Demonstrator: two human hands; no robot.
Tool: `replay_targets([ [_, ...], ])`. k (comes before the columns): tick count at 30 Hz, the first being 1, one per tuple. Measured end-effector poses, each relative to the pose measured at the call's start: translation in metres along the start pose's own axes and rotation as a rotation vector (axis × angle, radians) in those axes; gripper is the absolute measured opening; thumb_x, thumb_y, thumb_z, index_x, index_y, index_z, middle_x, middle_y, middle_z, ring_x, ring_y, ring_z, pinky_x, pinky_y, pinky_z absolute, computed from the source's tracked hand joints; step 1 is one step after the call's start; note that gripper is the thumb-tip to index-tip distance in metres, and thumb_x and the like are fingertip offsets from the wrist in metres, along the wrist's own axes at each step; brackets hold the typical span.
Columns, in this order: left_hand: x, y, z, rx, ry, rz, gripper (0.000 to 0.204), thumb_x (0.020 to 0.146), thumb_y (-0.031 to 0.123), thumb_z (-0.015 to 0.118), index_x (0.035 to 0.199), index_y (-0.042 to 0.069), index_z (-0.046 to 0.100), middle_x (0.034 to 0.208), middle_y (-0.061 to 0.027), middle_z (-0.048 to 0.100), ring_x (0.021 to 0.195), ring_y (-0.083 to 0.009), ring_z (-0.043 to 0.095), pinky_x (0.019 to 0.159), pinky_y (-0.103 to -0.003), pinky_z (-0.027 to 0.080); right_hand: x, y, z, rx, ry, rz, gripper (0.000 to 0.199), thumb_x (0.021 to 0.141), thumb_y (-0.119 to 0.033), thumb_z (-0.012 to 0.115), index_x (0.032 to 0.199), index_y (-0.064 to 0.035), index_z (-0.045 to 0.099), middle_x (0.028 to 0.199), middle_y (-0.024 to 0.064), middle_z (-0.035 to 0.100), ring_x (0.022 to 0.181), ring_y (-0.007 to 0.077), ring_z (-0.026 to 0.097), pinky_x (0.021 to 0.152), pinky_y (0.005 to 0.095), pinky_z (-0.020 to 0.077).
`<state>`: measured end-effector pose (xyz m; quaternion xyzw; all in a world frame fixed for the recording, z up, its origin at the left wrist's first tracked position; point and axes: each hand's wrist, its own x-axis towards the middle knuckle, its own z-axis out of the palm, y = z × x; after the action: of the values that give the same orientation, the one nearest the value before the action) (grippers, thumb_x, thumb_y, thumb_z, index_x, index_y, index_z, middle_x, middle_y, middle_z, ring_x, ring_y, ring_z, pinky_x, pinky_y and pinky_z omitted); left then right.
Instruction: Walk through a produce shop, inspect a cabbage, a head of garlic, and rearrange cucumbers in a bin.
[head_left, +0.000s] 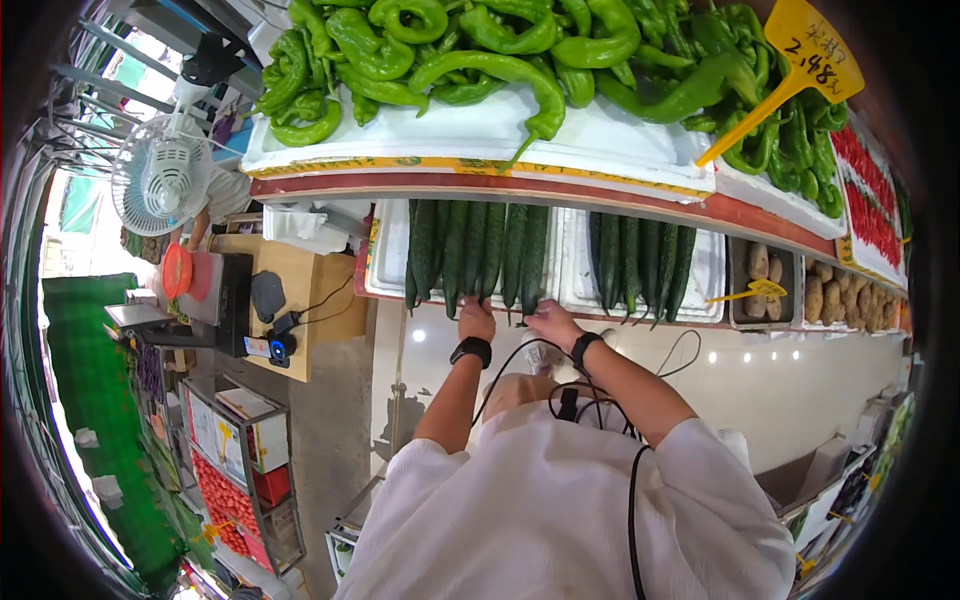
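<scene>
1. Both hands are up at the lower shelf, at the near ends of a row of cucumbers [478, 255] lying side by side in a white tray [388, 262].
2. The left hand [477, 320] sits at the tray's front edge, just under the cucumber tips. Its fingers look curled together, but whether they are clamped on a cucumber I cannot tell from here.
3. The right hand [551, 321] is just beside it, reaching for the right end of the same row. Its fingers are bunched at the tips, and the grip itself is hidden.
4. Each wrist wears a black band, and a black cable runs down across the white shirt.
5. Handling, as I judge it: these are long, slim, stiff cucumbers, fairly light, with bumpy skin that gives some grip but may be damp. They can snap if bent, so take one near the middle, or support both ends, rather than pulling by the tip.
6. A second batch of cucumbers [640, 262] lies in the next tray to the right. Green peppers [500, 50] are piled on the shelf above, and potatoes [845, 295] sit further right.
7. Off to the left stand a fan [160, 175] and a scale [215, 290].
</scene>
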<state>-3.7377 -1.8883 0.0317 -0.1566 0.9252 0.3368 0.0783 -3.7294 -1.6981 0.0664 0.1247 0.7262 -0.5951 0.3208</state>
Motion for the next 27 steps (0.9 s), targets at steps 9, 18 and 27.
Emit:
replay_targets([
  [9, -0.005, -0.005, -0.009, 0.161, 0.178, 0.173, 0.037, 0.085, 0.035, 0.061, 0.094, 0.000, 0.052, 0.081, -0.0195, 0.065, 0.079, -0.0391, 0.063, 0.070, -0.049, 0.050, 0.039, 0.051, 0.019, 0.084, 0.124, 0.050, 0.032, 0.078, -0.015, 0.072, 0.097, 0.0028, 0.052, 0.077, 0.0058, 0.058, 0.068, 0.0135, 0.058, 0.055, 0.0276, 0.0485],
  [18, -0.043, 0.030, -0.026, 0.197, -0.128, 0.121, 0.024, 0.082, 0.031, 0.062, 0.078, 0.008, 0.062, 0.077, -0.0154, 0.065, 0.075, -0.0339, 0.065, 0.066, -0.046, 0.051, 0.019, 0.021, 0.011, -0.217, 0.253, 0.006, 0.044, 0.075, -0.024, 0.073, 0.102, 0.0056, 0.053, 0.084, 0.0114, 0.062, 0.074, 0.0179, 0.060, 0.065, 0.0306, 0.0487],
  [27, -0.046, 0.056, -0.016, 0.339, -0.313, 0.071, 0.036, 0.082, 0.038, 0.060, 0.084, 0.002, 0.060, 0.083, -0.0216, 0.067, 0.078, -0.0362, 0.067, 0.069, -0.045, 0.054, 0.033, 0.047, 0.005, -0.053, 0.234, -0.066, 0.038, 0.079, -0.022, 0.070, 0.102, 0.0047, 0.054, 0.086, 0.0096, 0.063, 0.076, 0.0160, 0.060, 0.067, 0.0303, 0.0490],
])
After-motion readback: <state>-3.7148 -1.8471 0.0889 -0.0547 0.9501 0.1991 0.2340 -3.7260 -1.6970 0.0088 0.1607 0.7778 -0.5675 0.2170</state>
